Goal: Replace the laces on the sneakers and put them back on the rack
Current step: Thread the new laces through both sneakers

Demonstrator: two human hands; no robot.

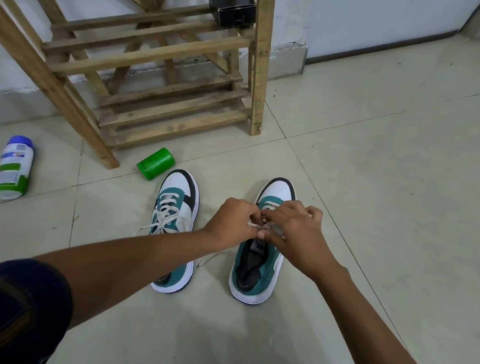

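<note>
Both hands meet over the right sneaker [257, 272] on the tiled floor [375, 192]: left hand [234, 220] and right hand [295, 229] pinch its pale lace [254, 226]. Left sneaker [175, 205] sits beside it, laced. Wooden rack [160, 83] stands behind; a green jar [156, 163] lies near its foot.

Two bare forearms, bare left hand [234, 218] and right hand [295, 229], no rings or watch showing. Dark navy short sleeve [13, 304] on left arm, faint brownish print across it.
</note>
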